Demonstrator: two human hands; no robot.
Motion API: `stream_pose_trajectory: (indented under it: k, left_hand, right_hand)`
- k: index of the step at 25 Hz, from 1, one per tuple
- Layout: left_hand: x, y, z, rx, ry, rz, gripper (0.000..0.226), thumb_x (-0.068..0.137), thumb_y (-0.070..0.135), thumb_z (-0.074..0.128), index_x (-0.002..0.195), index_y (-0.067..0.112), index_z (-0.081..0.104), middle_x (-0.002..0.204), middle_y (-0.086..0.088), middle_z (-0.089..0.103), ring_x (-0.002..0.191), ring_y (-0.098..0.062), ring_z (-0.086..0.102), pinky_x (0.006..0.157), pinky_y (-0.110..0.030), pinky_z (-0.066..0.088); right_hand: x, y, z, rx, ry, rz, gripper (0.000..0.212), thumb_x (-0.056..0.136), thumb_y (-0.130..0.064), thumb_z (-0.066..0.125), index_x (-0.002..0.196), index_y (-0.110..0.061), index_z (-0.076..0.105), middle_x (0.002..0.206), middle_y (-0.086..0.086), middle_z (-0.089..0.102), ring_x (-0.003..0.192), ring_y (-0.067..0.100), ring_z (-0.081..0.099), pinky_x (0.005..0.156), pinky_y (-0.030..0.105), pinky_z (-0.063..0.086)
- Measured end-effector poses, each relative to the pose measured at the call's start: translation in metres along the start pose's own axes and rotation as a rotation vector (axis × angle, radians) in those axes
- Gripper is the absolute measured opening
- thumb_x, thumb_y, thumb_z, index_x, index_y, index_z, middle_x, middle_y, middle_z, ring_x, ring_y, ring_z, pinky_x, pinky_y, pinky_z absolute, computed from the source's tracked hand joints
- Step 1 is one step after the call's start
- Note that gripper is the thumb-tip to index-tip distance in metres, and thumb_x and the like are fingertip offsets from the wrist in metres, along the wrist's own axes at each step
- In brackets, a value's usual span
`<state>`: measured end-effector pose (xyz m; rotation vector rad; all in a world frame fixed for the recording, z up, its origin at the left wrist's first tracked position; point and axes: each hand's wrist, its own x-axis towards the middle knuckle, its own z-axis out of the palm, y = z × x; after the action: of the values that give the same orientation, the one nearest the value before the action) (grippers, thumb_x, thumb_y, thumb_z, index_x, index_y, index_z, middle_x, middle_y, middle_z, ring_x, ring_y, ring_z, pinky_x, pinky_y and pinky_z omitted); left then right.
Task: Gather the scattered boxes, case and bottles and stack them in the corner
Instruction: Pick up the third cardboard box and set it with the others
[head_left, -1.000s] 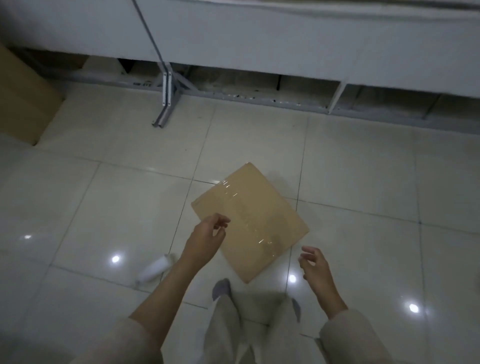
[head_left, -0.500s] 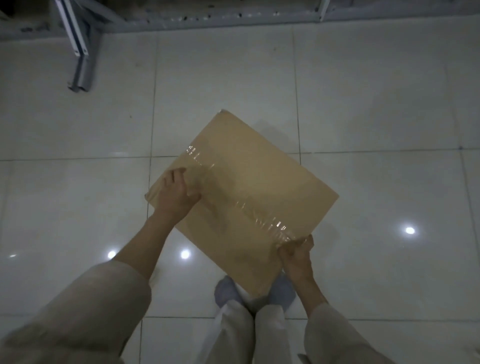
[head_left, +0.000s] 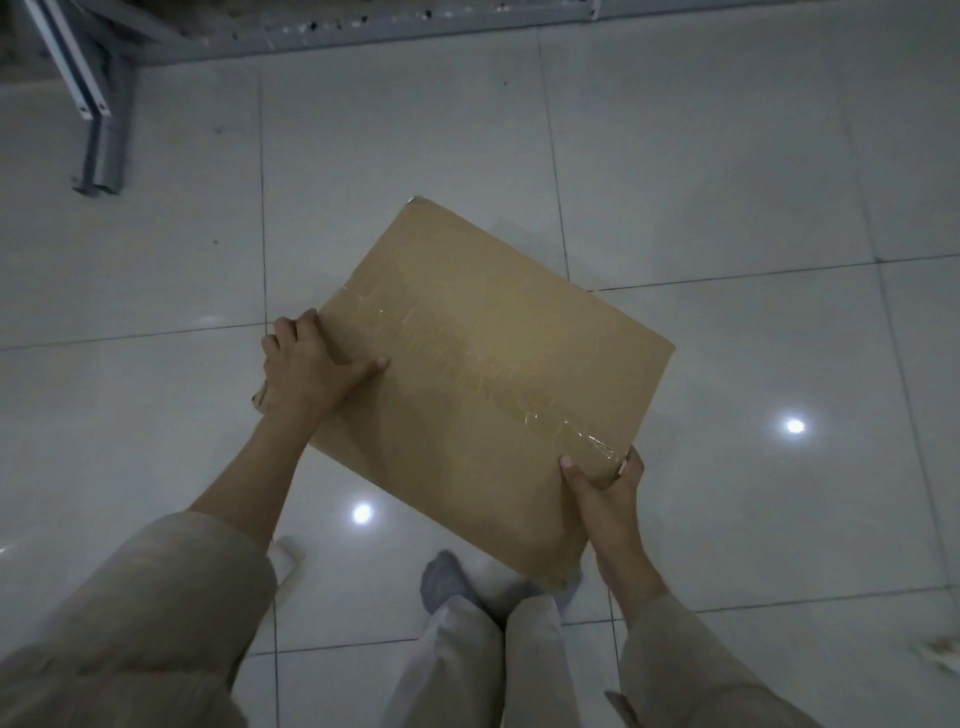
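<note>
Holding the big brown box (head_left: 483, 374) in the middle of the frame, I have one hand on each side of it. My left hand (head_left: 306, 369) is at the left edge, with the fingers curled over the side and the thumb lying flat on top. My right hand (head_left: 605, 486) is at the lower right corner, with the thumb pressed on top next to the shiny tape (head_left: 498, 379) and the other fingers tucked under, where I cannot see them. I think the box is just off the white tile floor (head_left: 415, 130), but I cannot tell for sure. The tape looks slick, so my right thumb could slide on it and that corner could drop. My socked feet (head_left: 441, 577) are right below the near corner, so a slip could land the box on my toes. My hands sit on far-apart corners, so the box could tip if it is heavy on one side. The floor looks shiny and smooth, and socks may skid when I walk. The gray metal leg (head_left: 104, 130) in the upper left could catch my foot if I go that way.
</note>
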<state>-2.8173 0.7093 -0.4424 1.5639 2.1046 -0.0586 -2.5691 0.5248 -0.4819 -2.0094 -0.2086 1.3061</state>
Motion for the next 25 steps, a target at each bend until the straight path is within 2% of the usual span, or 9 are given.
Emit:
stream_pose_trajectory:
  k: [2, 6, 9, 11, 15, 17, 20, 25]
  left_hand:
    - [-0.014, 0.022, -0.018, -0.008, 0.043, 0.029, 0.099, 0.064, 0.057, 0.073, 0.139, 0.009, 0.029, 0.137, -0.018, 0.032, 0.130, -0.036, 0.028, 0.103, -0.056, 0.029]
    - [-0.059, 0.069, -0.068, -0.057, 0.087, 0.077, 0.097, 0.063, 0.057, 0.073, 0.136, 0.009, 0.031, 0.134, -0.019, 0.033, 0.127, -0.036, 0.029, 0.103, -0.054, 0.027]
    - [-0.106, 0.104, -0.118, -0.108, 0.098, 0.101, 0.097, 0.063, 0.056, 0.074, 0.136, 0.010, 0.029, 0.135, -0.019, 0.032, 0.128, -0.036, 0.027, 0.104, -0.056, 0.027]
    - [-0.136, 0.124, -0.152, -0.142, 0.112, 0.118, 0.098, 0.063, 0.056, 0.074, 0.136, 0.009, 0.029, 0.135, -0.021, 0.032, 0.128, -0.039, 0.027, 0.106, -0.054, 0.025]
    - [-0.193, 0.162, -0.216, -0.223, 0.141, 0.204, 0.096, 0.065, 0.054, 0.073, 0.136, 0.007, 0.029, 0.138, -0.023, 0.030, 0.128, -0.040, 0.027, 0.106, -0.052, 0.024]
    - [-0.220, 0.175, -0.240, -0.256, 0.123, 0.263, 0.095, 0.066, 0.053, 0.073, 0.136, 0.007, 0.028, 0.140, -0.024, 0.030, 0.130, -0.040, 0.026, 0.107, -0.051, 0.023]
    - [-0.257, 0.188, -0.267, -0.324, 0.035, 0.371, 0.094, 0.067, 0.049, 0.074, 0.137, 0.009, 0.027, 0.142, -0.023, 0.031, 0.132, -0.041, 0.024, 0.106, -0.054, 0.026]
    - [-0.311, 0.192, -0.281, -0.364, -0.103, 0.524, 0.096, 0.066, 0.050, 0.074, 0.138, 0.014, 0.023, 0.145, -0.019, 0.025, 0.135, -0.040, 0.020, 0.105, -0.057, 0.027]
  right_hand:
    - [-0.007, -0.017, -0.021, -0.012, 0.001, -0.009, 0.076, 0.077, -0.030, 0.072, 0.138, -0.032, 0.026, 0.124, -0.005, 0.051, 0.112, 0.019, 0.052, 0.103, 0.044, 0.042]
    - [-0.049, -0.061, -0.067, 0.008, 0.049, -0.097, 0.073, 0.078, -0.031, 0.071, 0.137, -0.030, 0.029, 0.119, -0.011, 0.051, 0.109, 0.014, 0.051, 0.097, 0.036, 0.043]
    - [-0.099, -0.103, -0.111, 0.070, 0.086, -0.166, 0.072, 0.077, -0.034, 0.072, 0.136, -0.032, 0.031, 0.108, -0.023, 0.052, 0.111, 0.013, 0.053, 0.094, 0.033, 0.044]
    - [-0.137, -0.132, -0.138, 0.094, 0.111, -0.222, 0.074, 0.074, -0.038, 0.073, 0.136, -0.036, 0.031, 0.109, -0.028, 0.052, 0.112, 0.012, 0.054, 0.096, 0.036, 0.045]
    - [-0.214, -0.181, -0.183, 0.186, 0.214, -0.330, 0.073, 0.071, -0.042, 0.074, 0.132, -0.039, 0.035, 0.109, -0.030, 0.052, 0.109, 0.010, 0.056, 0.093, 0.035, 0.047]
    - [-0.252, -0.192, -0.202, 0.228, 0.289, -0.357, 0.071, 0.071, -0.042, 0.075, 0.130, -0.037, 0.037, 0.108, -0.025, 0.055, 0.107, 0.012, 0.057, 0.089, 0.033, 0.047]
    - [-0.311, -0.193, -0.225, 0.255, 0.445, -0.379, 0.071, 0.070, -0.044, 0.075, 0.130, -0.034, 0.039, 0.117, -0.011, 0.057, 0.106, 0.016, 0.057, 0.083, 0.031, 0.045]
    - [-0.399, -0.163, -0.250, 0.325, 0.621, -0.406, 0.073, 0.067, -0.044, 0.076, 0.130, -0.036, 0.039, 0.110, -0.016, 0.055, 0.102, 0.011, 0.056, 0.087, 0.032, 0.047]
